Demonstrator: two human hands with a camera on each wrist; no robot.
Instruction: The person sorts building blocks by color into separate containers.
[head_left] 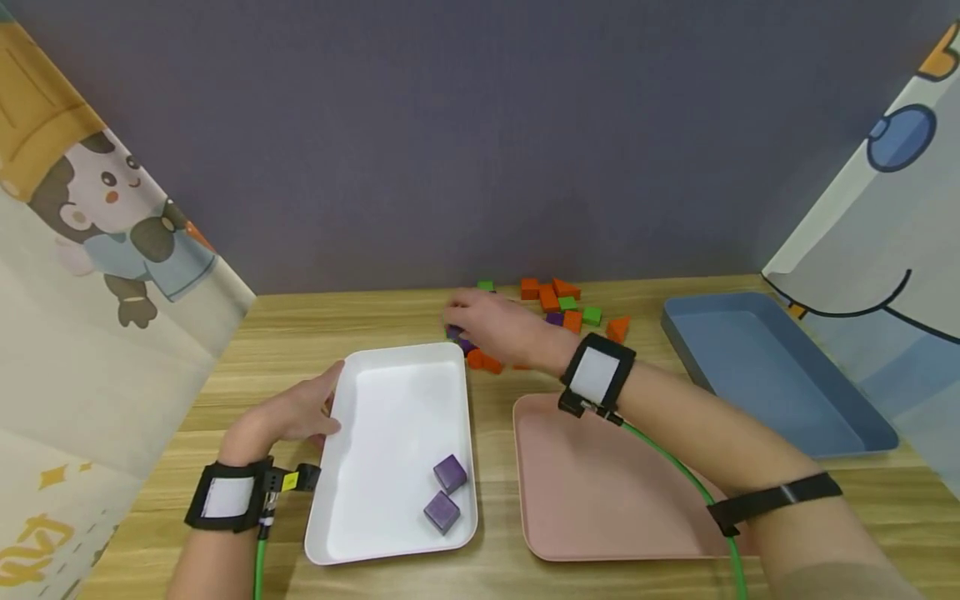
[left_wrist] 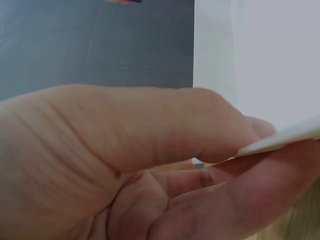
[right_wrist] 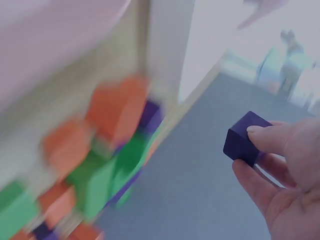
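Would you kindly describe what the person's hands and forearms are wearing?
The left hand and right hand are bare; each wrist wears a black strap with a white patch and a green cable. A second black band circles the right forearm.

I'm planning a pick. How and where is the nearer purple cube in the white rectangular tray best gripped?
Probably from above, pinching the nearer purple cube by its upper-left and lower-right sides in the head view: flat, opposite faces. The farther purple cube sits close beyond it, and the white rectangular tray has raised walls.
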